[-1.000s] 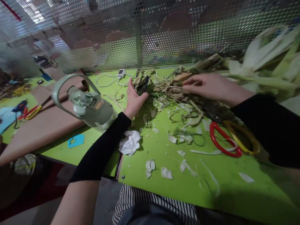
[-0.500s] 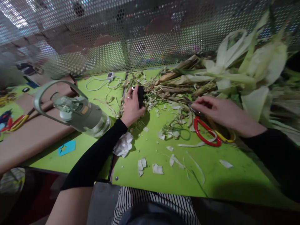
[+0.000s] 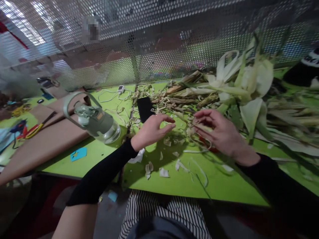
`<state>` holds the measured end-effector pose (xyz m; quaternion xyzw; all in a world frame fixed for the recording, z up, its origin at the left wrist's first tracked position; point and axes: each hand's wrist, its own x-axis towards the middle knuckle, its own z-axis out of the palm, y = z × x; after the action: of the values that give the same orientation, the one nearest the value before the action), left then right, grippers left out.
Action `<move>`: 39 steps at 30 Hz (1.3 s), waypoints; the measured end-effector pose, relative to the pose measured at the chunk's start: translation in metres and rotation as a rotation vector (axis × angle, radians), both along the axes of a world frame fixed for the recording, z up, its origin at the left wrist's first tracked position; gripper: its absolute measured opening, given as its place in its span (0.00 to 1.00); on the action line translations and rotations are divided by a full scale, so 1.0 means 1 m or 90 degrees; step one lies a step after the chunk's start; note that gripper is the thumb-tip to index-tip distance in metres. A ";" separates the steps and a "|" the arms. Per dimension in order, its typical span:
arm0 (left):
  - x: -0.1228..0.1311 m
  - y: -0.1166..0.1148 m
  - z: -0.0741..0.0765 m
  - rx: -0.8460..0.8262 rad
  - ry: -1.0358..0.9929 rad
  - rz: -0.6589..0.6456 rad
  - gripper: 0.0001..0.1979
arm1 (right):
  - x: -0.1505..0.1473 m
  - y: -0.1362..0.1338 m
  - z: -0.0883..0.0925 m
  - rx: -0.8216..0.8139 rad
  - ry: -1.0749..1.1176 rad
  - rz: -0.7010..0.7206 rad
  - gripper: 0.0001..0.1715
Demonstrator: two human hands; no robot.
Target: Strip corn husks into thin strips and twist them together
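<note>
My left hand (image 3: 156,130) hovers above the green table with its thumb and index finger apart and nothing between them. Just beyond it a black phone (image 3: 145,109) lies among husk scraps. The fingers of my right hand (image 3: 219,132) are closed on a loose tuft of dry corn husk strips (image 3: 189,130), which dangles past the fingertips. Beneath that hand, the red-handled scissors (image 3: 208,145) are mostly covered. Behind both hands spreads a heap of dried corn husks (image 3: 184,94), with pale, broad husks (image 3: 251,79) at its right.
A pale green bottle (image 3: 97,121) with a carry loop stands at left, next to rolled brown paper (image 3: 45,139). A white charger and cable (image 3: 121,89) lie behind. Perforated metal mesh (image 3: 159,53) borders the table's back. Husk bits (image 3: 163,172) and crumpled white paper (image 3: 137,156) litter the front.
My left hand has let go of the phone and moved right, toward my other hand. My right hand has lifted off the scissors area with husk strips at its fingers. The view has shifted.
</note>
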<state>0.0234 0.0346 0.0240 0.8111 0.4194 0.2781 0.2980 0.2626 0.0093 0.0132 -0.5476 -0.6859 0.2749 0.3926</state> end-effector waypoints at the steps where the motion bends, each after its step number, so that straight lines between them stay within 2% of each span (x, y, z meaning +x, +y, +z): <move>1: 0.001 -0.004 0.002 -0.041 -0.050 -0.016 0.13 | -0.006 -0.005 0.004 0.029 -0.001 0.001 0.18; 5: -0.001 -0.018 0.003 -0.167 -0.218 -0.078 0.14 | -0.031 -0.019 0.012 0.115 -0.041 -0.002 0.12; 8: -0.010 -0.028 0.001 -0.221 -0.310 -0.111 0.16 | -0.045 -0.025 0.012 0.160 -0.074 -0.006 0.08; 13: -0.024 -0.043 -0.007 -0.163 -0.381 -0.177 0.21 | -0.056 -0.037 0.015 0.244 -0.116 0.028 0.04; 16: -0.026 -0.050 -0.010 -0.106 -0.394 -0.159 0.19 | -0.060 -0.047 0.022 0.287 -0.141 0.054 0.03; 20: -0.024 -0.061 -0.009 0.012 -0.383 -0.071 0.16 | -0.063 -0.061 0.026 0.316 -0.128 0.037 0.05; 25: -0.013 -0.076 -0.006 0.088 -0.321 -0.009 0.17 | -0.064 -0.071 0.017 0.141 -0.010 0.046 0.19; 28: -0.007 -0.082 -0.005 0.133 -0.284 -0.014 0.21 | -0.062 -0.072 0.014 0.073 0.081 0.063 0.21; 31: -0.005 -0.086 -0.007 0.211 -0.215 -0.023 0.28 | -0.057 -0.073 0.019 0.031 0.148 0.062 0.21; 34: -0.004 -0.088 -0.011 0.265 -0.162 -0.008 0.29 | -0.053 -0.075 0.025 0.047 0.151 0.030 0.17; 37: -0.006 -0.085 -0.018 0.265 -0.145 0.014 0.25 | -0.049 -0.072 0.026 0.076 0.138 0.005 0.15; 39: -0.011 -0.080 -0.022 0.259 -0.110 0.029 0.25 | -0.045 -0.066 0.025 0.107 0.178 -0.039 0.14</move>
<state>0.0120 -0.0458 0.0023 0.8182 0.3455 0.4320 0.1565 0.2179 -0.0567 0.0383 -0.4897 -0.6281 0.2779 0.5371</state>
